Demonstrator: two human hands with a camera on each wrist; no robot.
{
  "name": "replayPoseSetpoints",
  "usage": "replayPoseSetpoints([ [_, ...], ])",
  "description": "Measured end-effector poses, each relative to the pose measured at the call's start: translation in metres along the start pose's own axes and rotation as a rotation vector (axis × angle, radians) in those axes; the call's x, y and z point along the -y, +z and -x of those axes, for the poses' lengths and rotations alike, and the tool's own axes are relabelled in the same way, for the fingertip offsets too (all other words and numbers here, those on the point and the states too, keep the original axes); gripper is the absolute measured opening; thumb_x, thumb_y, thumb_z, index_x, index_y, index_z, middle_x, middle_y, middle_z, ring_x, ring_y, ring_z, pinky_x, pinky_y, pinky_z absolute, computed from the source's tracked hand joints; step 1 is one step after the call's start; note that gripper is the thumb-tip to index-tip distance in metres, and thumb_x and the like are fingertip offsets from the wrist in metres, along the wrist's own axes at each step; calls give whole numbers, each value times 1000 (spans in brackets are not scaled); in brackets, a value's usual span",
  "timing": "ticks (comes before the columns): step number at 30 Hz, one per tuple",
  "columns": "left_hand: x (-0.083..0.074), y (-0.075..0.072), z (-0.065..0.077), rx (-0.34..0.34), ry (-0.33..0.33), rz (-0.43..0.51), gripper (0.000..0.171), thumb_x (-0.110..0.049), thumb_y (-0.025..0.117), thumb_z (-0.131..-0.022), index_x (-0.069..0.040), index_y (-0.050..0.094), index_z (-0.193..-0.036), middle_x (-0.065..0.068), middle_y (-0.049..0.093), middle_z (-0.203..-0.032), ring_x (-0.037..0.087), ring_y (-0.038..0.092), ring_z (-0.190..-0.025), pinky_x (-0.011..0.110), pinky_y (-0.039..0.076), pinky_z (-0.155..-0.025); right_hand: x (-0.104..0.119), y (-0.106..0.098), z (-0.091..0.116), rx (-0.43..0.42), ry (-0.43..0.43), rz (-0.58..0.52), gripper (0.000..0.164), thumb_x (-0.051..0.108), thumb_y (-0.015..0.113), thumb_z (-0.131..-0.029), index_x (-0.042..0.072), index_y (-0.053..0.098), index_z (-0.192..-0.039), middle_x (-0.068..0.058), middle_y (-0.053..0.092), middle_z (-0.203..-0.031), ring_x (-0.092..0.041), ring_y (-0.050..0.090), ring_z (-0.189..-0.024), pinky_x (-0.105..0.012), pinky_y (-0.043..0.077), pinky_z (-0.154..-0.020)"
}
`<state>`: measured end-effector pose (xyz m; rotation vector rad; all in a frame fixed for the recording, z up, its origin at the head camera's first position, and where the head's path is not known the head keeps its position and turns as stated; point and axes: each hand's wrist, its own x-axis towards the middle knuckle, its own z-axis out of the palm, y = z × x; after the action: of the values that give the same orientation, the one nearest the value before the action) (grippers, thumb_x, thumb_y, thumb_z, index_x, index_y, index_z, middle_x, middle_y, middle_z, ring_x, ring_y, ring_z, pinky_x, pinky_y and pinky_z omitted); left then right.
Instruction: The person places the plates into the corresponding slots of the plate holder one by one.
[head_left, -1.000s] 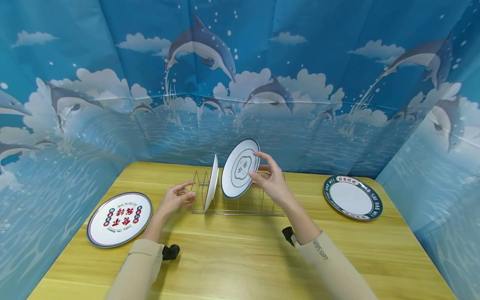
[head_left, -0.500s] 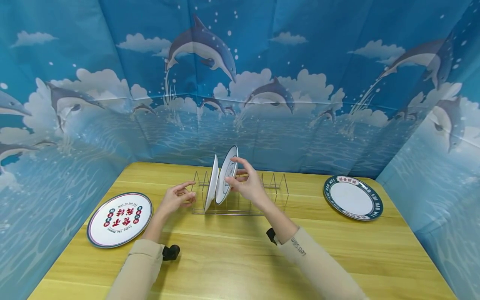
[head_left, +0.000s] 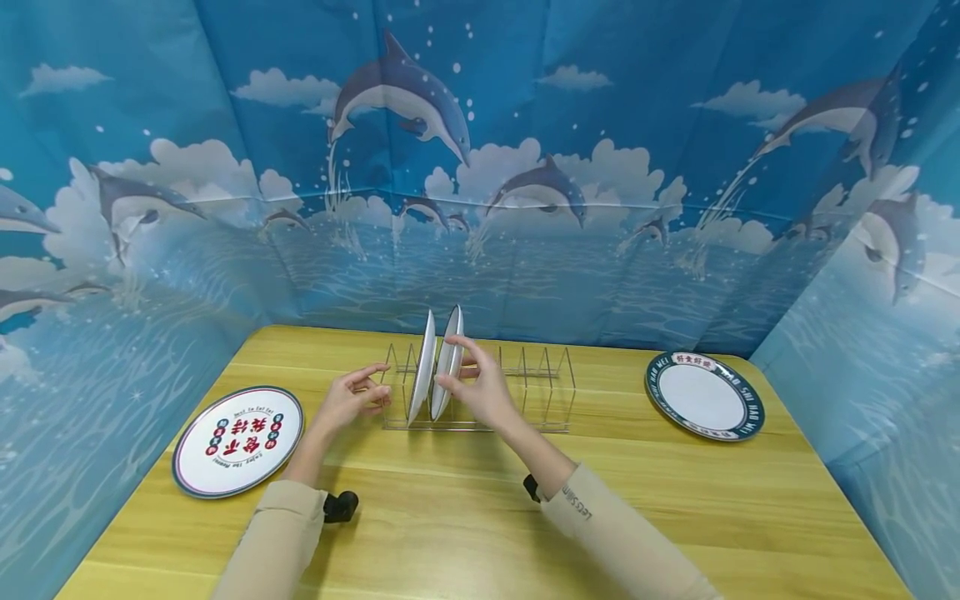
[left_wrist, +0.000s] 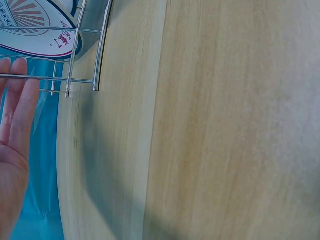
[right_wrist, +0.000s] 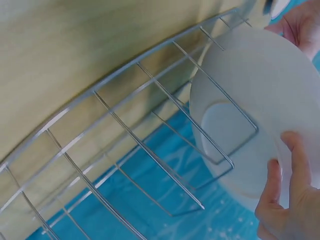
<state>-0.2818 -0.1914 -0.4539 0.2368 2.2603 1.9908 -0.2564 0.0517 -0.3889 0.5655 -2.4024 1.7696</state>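
My right hand (head_left: pixel 483 387) holds a white plate (head_left: pixel 448 362) with a dark rim, standing nearly upright in the wire dish rack (head_left: pixel 525 429). In the right wrist view, the fingers of my right hand (right_wrist: pixel 285 195) lie against the pale underside of this plate (right_wrist: pixel 240 75). Just left of it, another white plate (head_left: pixel 422 367) stands in the rack, leaning slightly. My left hand (head_left: pixel 352 400) grips the rack's left end; in the left wrist view, the fingertips of this hand (left_wrist: pixel 17 110) lie at an end wire. Its thumb is hidden there.
A plate with red lettering (head_left: pixel 240 442) lies flat on the wooden table (head_left: pixel 435 517) at the left. At the right lies a green-rimmed plate (head_left: pixel 705 396). A blue dolphin-print curtain (head_left: pixel 480 242) stands behind the table. Rack slots to the right hold no plates.
My right hand has moved left and down with its plate, which has turned from facing the camera to nearly edge-on and lowered into the rack. The left hand stays at the rack's end.
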Motion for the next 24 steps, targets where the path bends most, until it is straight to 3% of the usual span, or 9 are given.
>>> replayPoseSetpoints([
  [6,0,0,1,2,5,1,53,-8,63,-86,4,42,-133,4,63,-78,16,66,-76,46,53,-78,-6,6,5,12,3,61,52,12,69,-82,16,49,-129,-22,45,-116,-32,57,-93,-37,54,-77],
  [13,0,-1,1,0,6,-1,52,-7,62,-86,4,42,-133,3,64,-78,14,66,-75,45,54,-78,-5,7,7,18,35,83,53,17,67,-84,20,47,-132,-18,46,-113,-31,57,-96,-37,53,-81],
  [15,0,0,1,-1,1,0,52,-7,62,-86,3,42,-133,3,64,-78,13,65,-74,45,54,-78,5,2,11,34,40,35,53,13,65,-86,16,45,-134,-23,46,-115,-35,57,-98,-39,53,-81],
  [19,0,1,1,-2,-5,7,52,-7,63,-86,4,42,-133,4,64,-78,13,65,-74,46,54,-78,6,-16,13,37,82,-123,56,13,61,-88,20,39,-139,-23,45,-124,-38,55,-104,-41,54,-79],
  [22,0,1,2,-3,-10,13,51,-6,62,-86,3,43,-133,3,64,-78,13,65,-74,48,53,-79,-3,-40,12,-51,129,-247,57,16,61,-89,28,36,-139,-16,45,-126,-32,56,-105,-39,54,-80],
  [24,1,0,2,-3,-11,10,52,-6,62,-86,3,42,-133,1,63,-77,13,65,-74,49,52,-79,-5,-62,12,-160,129,-311,55,14,60,-89,27,37,-138,-13,46,-123,-27,57,-104,-38,54,-82],
])
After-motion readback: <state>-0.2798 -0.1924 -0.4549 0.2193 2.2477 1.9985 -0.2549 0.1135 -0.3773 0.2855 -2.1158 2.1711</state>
